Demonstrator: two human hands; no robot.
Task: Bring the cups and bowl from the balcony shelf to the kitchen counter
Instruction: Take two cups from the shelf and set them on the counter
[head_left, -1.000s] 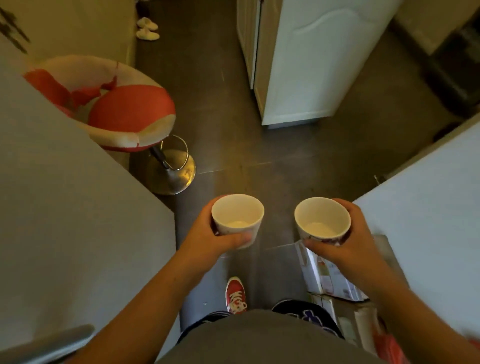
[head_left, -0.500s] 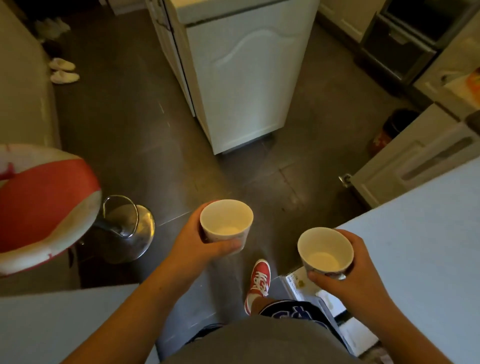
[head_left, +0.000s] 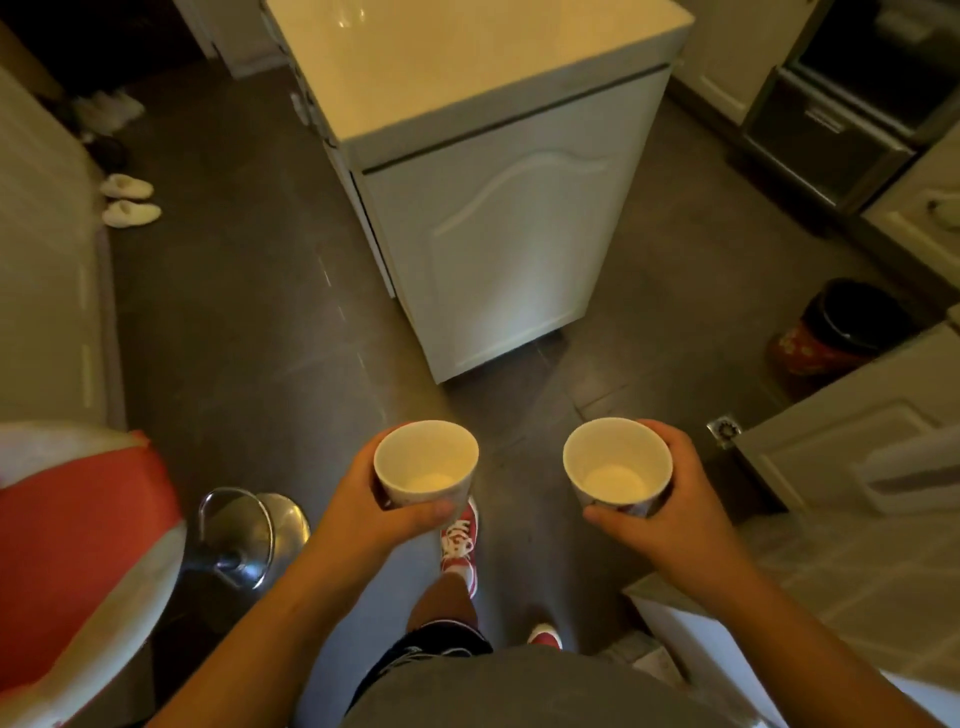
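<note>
I carry two white cups, one in each hand, both upright and empty inside. My left hand (head_left: 363, 512) wraps the left cup (head_left: 426, 462) from the left and below. The right cup (head_left: 617, 462) sits in my right hand (head_left: 675, 525), thumb in front and fingers behind. Both are held at waist height over the dark floor. A white cabinet with a glossy counter top (head_left: 467, 57) stands straight ahead, about a step away. No bowl shows.
A red and white bar stool (head_left: 78, 551) with a chrome base (head_left: 249, 535) is close on my left. White cabinets (head_left: 857, 447) line the right, with a red and black bin (head_left: 836, 332) beside them. White slippers (head_left: 130, 200) lie far left. Dark floor runs between.
I have walked forward and my view has lifted; the counter top is now visible ahead, and the stool has slid to the lower left. Both cups stay in my hands.
</note>
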